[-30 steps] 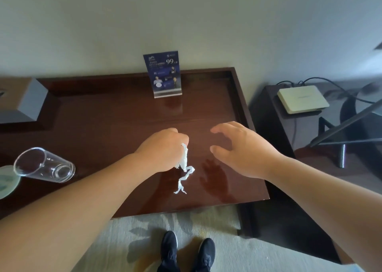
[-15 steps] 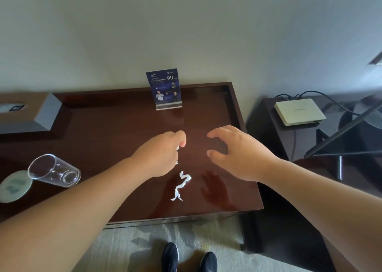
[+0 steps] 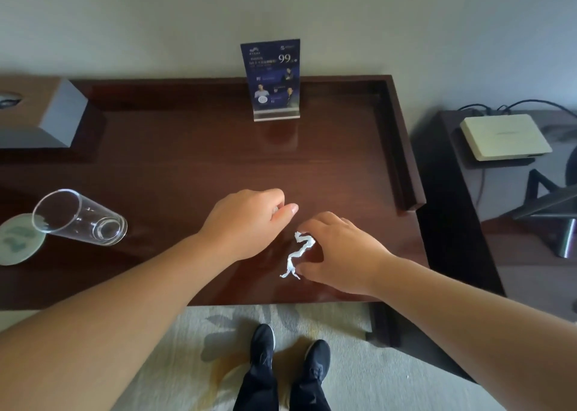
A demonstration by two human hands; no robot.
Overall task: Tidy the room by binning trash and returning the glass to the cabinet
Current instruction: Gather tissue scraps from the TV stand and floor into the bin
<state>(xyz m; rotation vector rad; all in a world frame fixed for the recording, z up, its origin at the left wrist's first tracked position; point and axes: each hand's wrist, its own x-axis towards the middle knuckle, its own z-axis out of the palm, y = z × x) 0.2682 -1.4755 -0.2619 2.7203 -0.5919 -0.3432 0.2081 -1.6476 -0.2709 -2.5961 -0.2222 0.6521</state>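
A twisted white tissue scrap (image 3: 298,254) lies on the dark wooden desk (image 3: 187,160) near its front edge. My right hand (image 3: 340,251) arches over the scrap from the right, with the thumb at its lower end and the curled fingertips at its upper end, pinching it. Just left of the scrap, my left hand (image 3: 246,220) hovers as a loose fist with the thumb out; nothing shows in it. A clear drinking glass (image 3: 81,220) lies on its side at the desk's left, its mouth over a round pale coaster (image 3: 15,242).
A blue card in an acrylic stand (image 3: 271,79) is at the desk's back edge, and a grey tissue box (image 3: 40,114) at the back left. The desk has a raised rim (image 3: 402,148) on the right. A white router (image 3: 504,135) with cables sits on a lower side table.
My left hand let go of the tissue scrap, which now lies on the desk. My right hand moved left and down and closed around it.
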